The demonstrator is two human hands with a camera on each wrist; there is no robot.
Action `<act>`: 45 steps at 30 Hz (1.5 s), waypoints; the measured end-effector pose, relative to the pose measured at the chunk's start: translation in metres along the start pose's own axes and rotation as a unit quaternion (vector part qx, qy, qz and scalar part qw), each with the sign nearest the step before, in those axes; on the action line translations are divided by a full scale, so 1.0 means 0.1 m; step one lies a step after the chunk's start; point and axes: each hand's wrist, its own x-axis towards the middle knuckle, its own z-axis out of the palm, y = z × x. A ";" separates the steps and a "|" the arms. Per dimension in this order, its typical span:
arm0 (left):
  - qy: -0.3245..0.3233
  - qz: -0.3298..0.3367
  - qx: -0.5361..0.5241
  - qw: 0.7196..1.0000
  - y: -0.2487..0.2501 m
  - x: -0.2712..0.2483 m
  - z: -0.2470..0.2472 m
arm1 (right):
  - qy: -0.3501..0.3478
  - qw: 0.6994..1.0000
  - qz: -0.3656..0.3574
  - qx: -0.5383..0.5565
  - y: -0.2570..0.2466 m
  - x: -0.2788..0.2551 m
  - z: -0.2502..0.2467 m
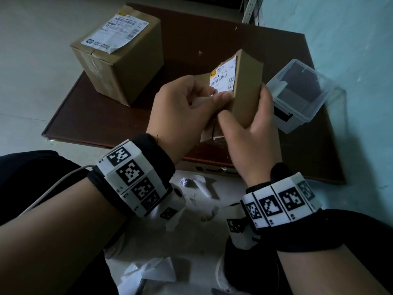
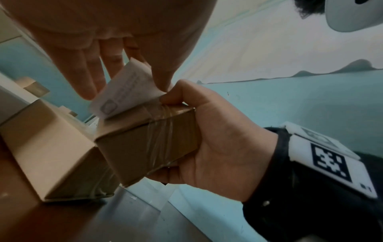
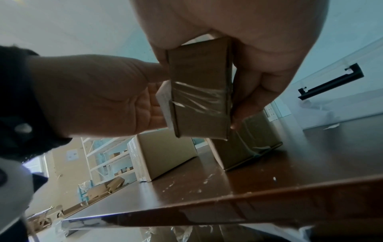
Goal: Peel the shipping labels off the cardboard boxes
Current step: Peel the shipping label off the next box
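At the centre of the head view the right hand (image 1: 253, 133) grips a small box (image 1: 244, 88), held up above the brown counter (image 1: 119, 116). Its thumb lies on one side and its fingers (image 1: 265, 96) curl round the far side, tight on the cardboard. A white label (image 1: 223, 78) sits on the box face turned toward the left of the frame, partly lifted at its lower end. The left hand (image 1: 180, 116) pinches that loose end between thumb and curled fingers (image 2: 89, 78); in the left wrist view the peeled flap stands up off the box, which has clear tape wrapped round it.

A bigger box (image 1: 119, 60) stands on the counter in the upper left, with its own label (image 1: 117, 33) flat on top. A clear plastic tub (image 1: 302, 96) sits at the right edge of the counter, just beside the right hand. Torn paper scraps (image 1: 200, 186) lie on the floor at the lower middle.
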 end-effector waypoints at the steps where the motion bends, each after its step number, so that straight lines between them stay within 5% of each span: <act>1: -0.005 0.008 0.011 1.000 0.00 0.00 0.00 | 0.003 1.000 -0.002 0.000 0.01 0.01 0.00; 11: -0.026 0.067 0.100 0.992 -0.01 0.02 -0.04 | 0.025 0.999 0.011 0.018 0.01 0.05 -0.02; 29: -0.061 0.026 0.042 0.997 0.00 0.07 -0.07 | 0.016 0.996 0.018 0.086 -0.03 0.03 -0.04; 45: -0.074 0.074 0.030 0.994 -0.02 0.07 -0.08 | 0.015 0.999 0.018 0.040 -0.03 0.00 -0.04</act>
